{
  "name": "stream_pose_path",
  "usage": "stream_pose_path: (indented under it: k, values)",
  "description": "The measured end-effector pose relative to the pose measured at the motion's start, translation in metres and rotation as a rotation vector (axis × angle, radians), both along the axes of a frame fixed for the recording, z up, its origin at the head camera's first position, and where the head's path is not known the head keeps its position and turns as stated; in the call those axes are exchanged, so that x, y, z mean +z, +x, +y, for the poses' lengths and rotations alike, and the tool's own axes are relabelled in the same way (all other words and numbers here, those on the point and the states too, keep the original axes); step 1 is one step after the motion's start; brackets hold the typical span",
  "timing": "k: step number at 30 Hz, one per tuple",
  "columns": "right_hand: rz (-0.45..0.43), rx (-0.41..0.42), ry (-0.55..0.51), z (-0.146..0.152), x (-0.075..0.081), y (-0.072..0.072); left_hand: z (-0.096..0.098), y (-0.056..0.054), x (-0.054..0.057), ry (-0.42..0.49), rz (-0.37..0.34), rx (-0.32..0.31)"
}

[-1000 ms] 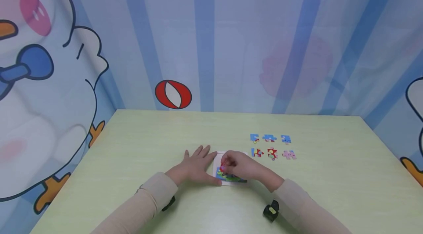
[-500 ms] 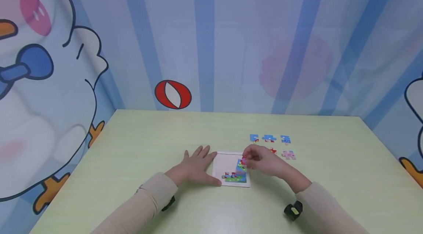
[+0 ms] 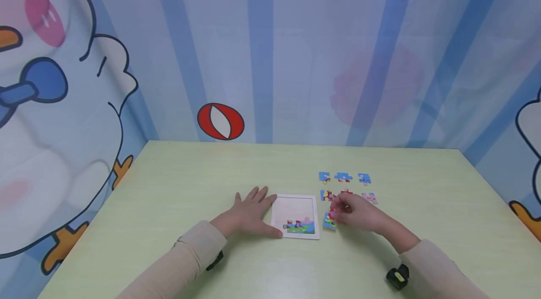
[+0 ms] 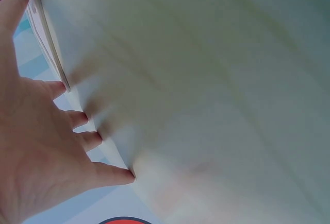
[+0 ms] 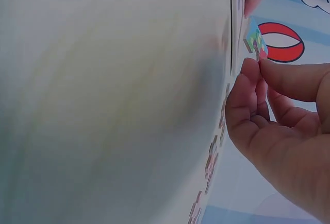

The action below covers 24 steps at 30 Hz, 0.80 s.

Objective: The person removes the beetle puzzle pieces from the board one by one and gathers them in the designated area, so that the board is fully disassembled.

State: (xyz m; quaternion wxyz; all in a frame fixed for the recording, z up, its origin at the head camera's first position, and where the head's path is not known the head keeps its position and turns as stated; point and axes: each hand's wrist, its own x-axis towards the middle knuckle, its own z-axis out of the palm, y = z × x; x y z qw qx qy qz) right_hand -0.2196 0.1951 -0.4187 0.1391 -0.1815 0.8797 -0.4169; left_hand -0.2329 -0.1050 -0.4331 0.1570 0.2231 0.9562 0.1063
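Note:
My left hand (image 3: 249, 214) lies with fingers spread on the table, thumb and index fingertip at the left rim of a white puzzle tray (image 3: 316, 214). In the left wrist view, the left hand (image 4: 41, 136) shows the same straight fingers. Joined puzzle pieces (image 3: 302, 228) with blue, green and red print fill the tray's lower right part. Just right of the tray, my right hand (image 3: 359, 212) pinches a blue, green and red puzzle piece (image 3: 328, 222) between thumb and fingers. The right wrist view shows this puzzle piece (image 5: 254, 37) held by its end, tilted above the table.
Beyond the right hand, loose puzzle pieces lie in two rows: a blue piece (image 3: 343, 177) in the far row, a pink piece (image 3: 369, 197) in the near one. The pale table (image 3: 190, 167) ends at a printed curtain (image 3: 296, 78).
My right hand has moved right with the puzzle piece, from over the tray's left part to beside its right rim. The left hand has stayed at the left rim.

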Motion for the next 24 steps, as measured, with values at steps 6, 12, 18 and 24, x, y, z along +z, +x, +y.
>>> stream_pose_path:
  k: [6,12,18,24]
  values:
    - [-0.032,-0.002,0.039,-0.0001,-0.0019,0.0015,-0.0005,0.001,0.0012,0.004,-0.003,0.001]
    - [-0.021,-0.019,0.102,-0.0011,-0.0036,0.0006,0.0002,0.0014,0.0018,0.009,-0.002,-0.004]
    - [-0.005,-0.026,0.149,-0.0011,-0.0057,-0.0024,0.0001,0.0011,0.0011,0.003,0.003,-0.008]
    - [0.006,-0.021,0.17,-0.0019,-0.007,-0.0041,-0.0002,0.0005,0.0012,0.001,0.006,-0.009]
